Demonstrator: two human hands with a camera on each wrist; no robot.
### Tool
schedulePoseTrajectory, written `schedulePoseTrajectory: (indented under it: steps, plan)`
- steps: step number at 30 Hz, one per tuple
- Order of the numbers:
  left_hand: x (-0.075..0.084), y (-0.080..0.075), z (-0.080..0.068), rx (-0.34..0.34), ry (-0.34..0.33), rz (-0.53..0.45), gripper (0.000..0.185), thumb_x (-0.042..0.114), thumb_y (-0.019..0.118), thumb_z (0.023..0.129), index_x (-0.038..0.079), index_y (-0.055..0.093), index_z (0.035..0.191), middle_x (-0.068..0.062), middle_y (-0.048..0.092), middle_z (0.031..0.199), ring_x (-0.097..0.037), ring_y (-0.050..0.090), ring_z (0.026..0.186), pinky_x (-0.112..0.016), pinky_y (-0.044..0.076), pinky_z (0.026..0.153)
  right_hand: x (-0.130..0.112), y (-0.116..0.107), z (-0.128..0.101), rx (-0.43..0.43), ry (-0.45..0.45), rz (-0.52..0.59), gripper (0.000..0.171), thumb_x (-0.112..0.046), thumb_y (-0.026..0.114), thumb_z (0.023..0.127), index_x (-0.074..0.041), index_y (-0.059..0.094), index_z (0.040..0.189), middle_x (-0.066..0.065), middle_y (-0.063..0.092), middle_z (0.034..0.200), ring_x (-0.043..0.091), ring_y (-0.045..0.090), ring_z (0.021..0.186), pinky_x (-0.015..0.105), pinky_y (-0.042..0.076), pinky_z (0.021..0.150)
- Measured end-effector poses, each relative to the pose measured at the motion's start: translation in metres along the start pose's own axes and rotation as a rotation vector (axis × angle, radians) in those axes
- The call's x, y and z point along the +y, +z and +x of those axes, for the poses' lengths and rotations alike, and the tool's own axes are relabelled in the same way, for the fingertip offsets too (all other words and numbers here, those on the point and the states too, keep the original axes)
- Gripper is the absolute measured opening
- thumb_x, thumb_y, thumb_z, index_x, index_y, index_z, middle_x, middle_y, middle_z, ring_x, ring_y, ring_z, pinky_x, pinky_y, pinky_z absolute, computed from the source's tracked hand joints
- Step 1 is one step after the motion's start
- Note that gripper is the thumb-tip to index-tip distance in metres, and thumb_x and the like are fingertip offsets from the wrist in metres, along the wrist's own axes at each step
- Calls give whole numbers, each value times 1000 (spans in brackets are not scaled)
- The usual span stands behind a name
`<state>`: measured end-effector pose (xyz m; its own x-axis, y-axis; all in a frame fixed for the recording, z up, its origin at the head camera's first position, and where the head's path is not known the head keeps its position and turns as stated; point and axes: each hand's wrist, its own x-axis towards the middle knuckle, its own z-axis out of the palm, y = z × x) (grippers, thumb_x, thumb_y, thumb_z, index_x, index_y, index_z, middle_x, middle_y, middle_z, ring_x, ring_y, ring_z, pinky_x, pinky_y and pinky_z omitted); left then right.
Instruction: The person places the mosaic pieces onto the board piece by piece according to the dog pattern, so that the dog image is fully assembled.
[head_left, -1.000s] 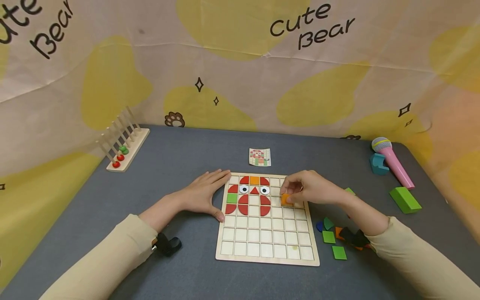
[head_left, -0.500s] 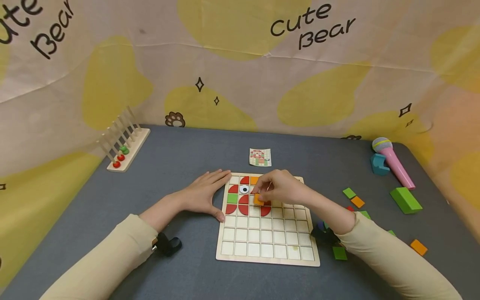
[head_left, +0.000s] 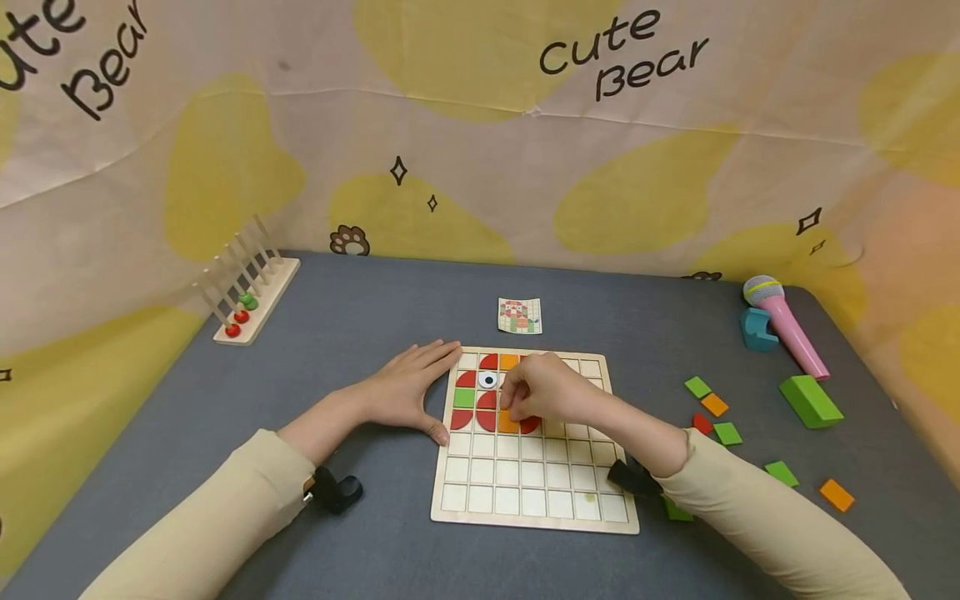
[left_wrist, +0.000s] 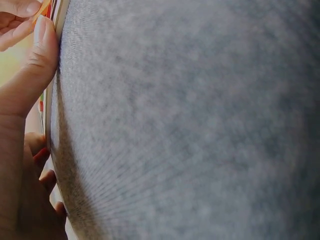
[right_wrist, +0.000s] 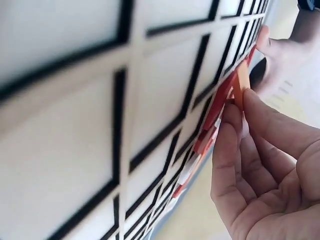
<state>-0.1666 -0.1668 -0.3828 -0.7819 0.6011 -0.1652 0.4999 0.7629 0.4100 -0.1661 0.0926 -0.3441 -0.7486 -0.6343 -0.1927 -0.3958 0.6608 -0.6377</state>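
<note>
A wooden grid board (head_left: 534,492) lies on the grey table, with red, green, orange and eye tiles set in its upper left cells. My right hand (head_left: 522,406) reaches over those cells, its curled fingers pinching an orange square tile (head_left: 509,422) that sits low against the board among the red pieces. In the right wrist view the fingertips (right_wrist: 252,107) touch the orange tile (right_wrist: 243,80) at the grid board (right_wrist: 100,115). My left hand (head_left: 420,390) lies flat on the table, and its thumb (left_wrist: 42,47) presses the board's left edge.
A small pattern card (head_left: 520,315) lies behind the board. A peg rack (head_left: 251,292) with red and green beads stands far left. Right of the board are loose green, orange and red tiles (head_left: 712,408), a green block (head_left: 810,400), a teal block (head_left: 756,327) and a pink microphone (head_left: 787,329).
My right hand carried the orange tile from the board's right side leftward and lowered it among the red pieces. The left hand stayed put.
</note>
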Motion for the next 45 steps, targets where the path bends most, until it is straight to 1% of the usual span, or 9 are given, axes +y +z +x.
schedulePoseTrajectory:
  steps: [10, 19, 23, 26, 30, 32, 35, 41, 45]
  plan:
    - [-1, 1, 1, -4, -2, 4, 127, 67, 81, 65, 12, 17, 159, -6, 15, 168, -33, 12, 157, -58, 12, 126, 0, 3, 0, 10, -7, -38, 9, -2, 79, 78, -10, 77, 80, 0, 76, 80, 1, 64, 66, 16, 52, 61]
    - [0, 0, 0, -1, -4, 5, 127, 66, 81, 64, 13, 17, 160, -6, 15, 168, -33, 11, 157, -58, 11, 126, 1, 5, -1, 38, -45, -99, 12, -3, 80, 77, -14, 76, 79, -5, 71, 71, 0, 58, 63, 16, 49, 62]
    - [0, 0, 0, 1, -7, 9, 127, 67, 81, 64, 13, 17, 160, -5, 15, 168, -33, 12, 157, -58, 11, 126, 0, 4, 0, 44, -36, -126, 12, -5, 81, 77, -15, 74, 80, -6, 67, 68, 3, 55, 63, 17, 46, 62]
    - [0, 0, 0, 3, -5, 11, 127, 67, 81, 64, 13, 17, 160, -5, 15, 168, -33, 12, 157, -58, 11, 126, 1, 1, -1, 58, -19, -127, 11, -7, 82, 77, -14, 74, 82, -5, 67, 70, 4, 55, 65, 18, 46, 62]
    - [0, 1, 1, 1, -5, 17, 127, 67, 81, 64, 13, 17, 160, -6, 15, 168, -33, 12, 157, -58, 12, 126, 10, -9, -7, 98, -7, -99, 11, -7, 81, 78, -14, 75, 84, -5, 70, 73, 5, 58, 67, 20, 49, 64]
    - [0, 0, 1, -1, -6, 18, 128, 68, 81, 64, 13, 16, 160, -6, 15, 168, -33, 12, 157, -58, 12, 126, 18, -19, -12, 118, 1, -75, 10, -7, 80, 79, -14, 75, 86, -4, 71, 76, 6, 60, 69, 22, 50, 65]
    - [0, 0, 1, -3, -4, 18, 128, 68, 81, 64, 13, 16, 160, -6, 14, 169, -33, 12, 157, -58, 12, 126, 33, -34, -23, 143, 40, -55, 10, -8, 77, 82, -13, 75, 91, -1, 71, 80, 9, 60, 72, 24, 50, 65]
    - [-1, 1, 1, -3, -6, 17, 127, 68, 80, 64, 14, 17, 160, -5, 15, 168, -33, 12, 157, -58, 12, 126, 66, -71, -50, 226, 125, -88, 16, -11, 77, 84, -10, 75, 100, 3, 72, 88, 12, 60, 78, 25, 50, 66]
    - [-2, 2, 2, -3, -8, 17, 127, 68, 80, 64, 13, 17, 160, -5, 15, 168, -33, 12, 157, -58, 12, 126, 90, -91, -68, 233, 184, -106, 22, -13, 77, 85, -7, 74, 105, 6, 74, 94, 14, 62, 81, 25, 51, 68]
